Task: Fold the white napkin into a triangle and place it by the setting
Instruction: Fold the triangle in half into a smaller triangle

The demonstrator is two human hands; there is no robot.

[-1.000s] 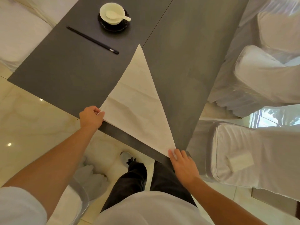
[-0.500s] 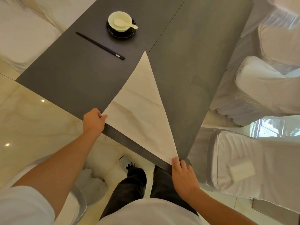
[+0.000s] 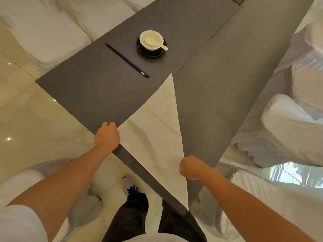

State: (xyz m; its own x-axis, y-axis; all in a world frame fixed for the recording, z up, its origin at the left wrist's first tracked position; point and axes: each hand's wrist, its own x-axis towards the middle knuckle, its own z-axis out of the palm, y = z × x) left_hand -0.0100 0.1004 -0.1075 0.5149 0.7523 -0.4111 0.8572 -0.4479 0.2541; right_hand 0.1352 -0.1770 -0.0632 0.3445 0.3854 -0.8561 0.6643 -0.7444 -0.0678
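The white napkin lies folded as a long triangle on the dark table, its tip pointing away from me and one corner at the table's near edge. My left hand pinches its left corner at the table's near edge. My right hand is closed on the napkin's right edge, a little up from the near corner. The setting lies farther out: a cream bowl with a spoon on a black saucer, and black chopsticks left of it.
White-covered chairs stand around the table: one at the right, one at the near right, more at the far left. My legs and a shoe are over the glossy marble floor below the table's edge.
My right hand has left the near corner, moved up along the napkin's right edge and closed into a fist there. My left hand keeps its corner. The camera has tilted, shifting the scene down.
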